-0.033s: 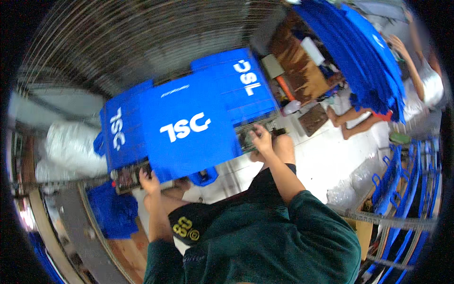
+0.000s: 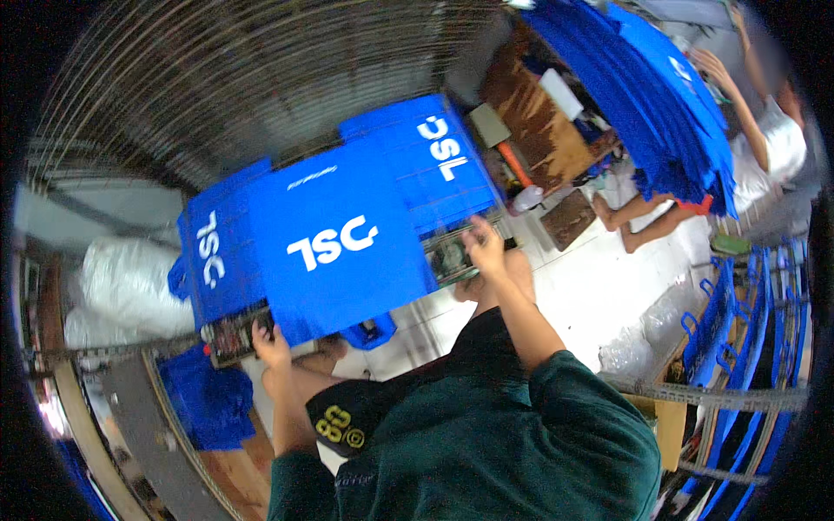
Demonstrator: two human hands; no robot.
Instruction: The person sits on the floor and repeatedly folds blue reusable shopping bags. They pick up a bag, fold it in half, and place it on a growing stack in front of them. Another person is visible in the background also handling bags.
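Blue fabric panels with white print lie over a low table in front of me. The middle panel [image 2: 347, 208] overlaps a left panel [image 2: 217, 252] and a right panel [image 2: 434, 156]. At the near left corner of the middle panel is my left hand [image 2: 274, 347], thumb and finger apart beside a dark part of the tabletop [image 2: 233, 337]. My right hand [image 2: 488, 249] is raised by the panel's right edge, fingers spread, over another dark, cluttered tabletop patch [image 2: 449, 257]. Neither hand visibly holds anything. Some fingertips are blurred.
White plastic sacks [image 2: 135, 286] stand at the left, above a blue cloth heap [image 2: 208, 395]. At the far right, another person's arm [image 2: 738, 108] reaches beside hanging blue fabric [image 2: 638, 104]. A brown board [image 2: 569, 219] and clear plastic bundles [image 2: 627, 350] lie on the floor, near racked blue bags [image 2: 717, 334].
The view has shifted slightly. My right hand has lifted a little and its fingers point more upward. My left hand stays by the same panel corner. The panels look unchanged.
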